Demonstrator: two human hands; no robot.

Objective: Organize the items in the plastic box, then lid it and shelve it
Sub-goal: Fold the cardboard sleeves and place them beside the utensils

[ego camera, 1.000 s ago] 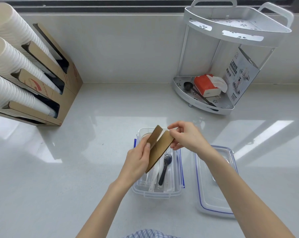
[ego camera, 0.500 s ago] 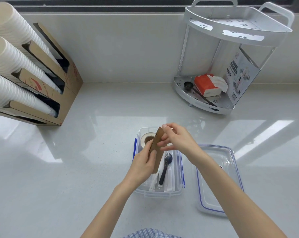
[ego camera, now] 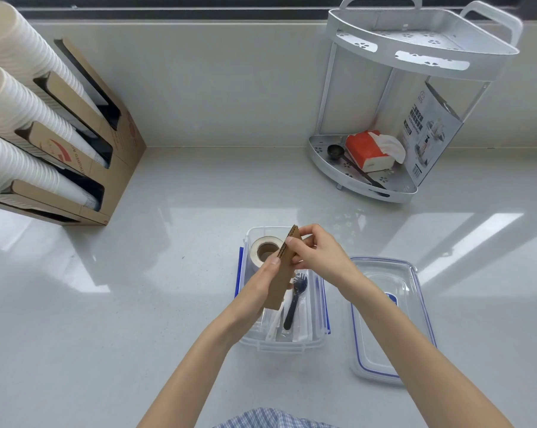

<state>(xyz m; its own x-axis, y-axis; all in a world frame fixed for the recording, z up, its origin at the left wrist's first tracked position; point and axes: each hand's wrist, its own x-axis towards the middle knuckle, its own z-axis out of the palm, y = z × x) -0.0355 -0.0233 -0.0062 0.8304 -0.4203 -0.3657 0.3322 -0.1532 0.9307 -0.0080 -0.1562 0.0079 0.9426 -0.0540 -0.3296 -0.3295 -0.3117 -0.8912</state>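
Observation:
A clear plastic box with blue clips sits on the white counter in front of me. Inside lie a roll of tape, a black plastic fork and wrapped white cutlery. Above the box I hold a folded brown cardboard piece, pressed flat. My left hand grips its lower part and my right hand pinches its top end. The clear lid with a blue seal lies flat to the right of the box.
A white two-tier corner shelf stands at the back right; its lower tier holds a red tissue pack, a black scoop and a printed card. A cardboard dispenser with stacks of white paper cups sits at the left.
The two cardboard flaps, spread apart a second ago, have been folded together into one flat piece. The tape roll in the box has come into sight.

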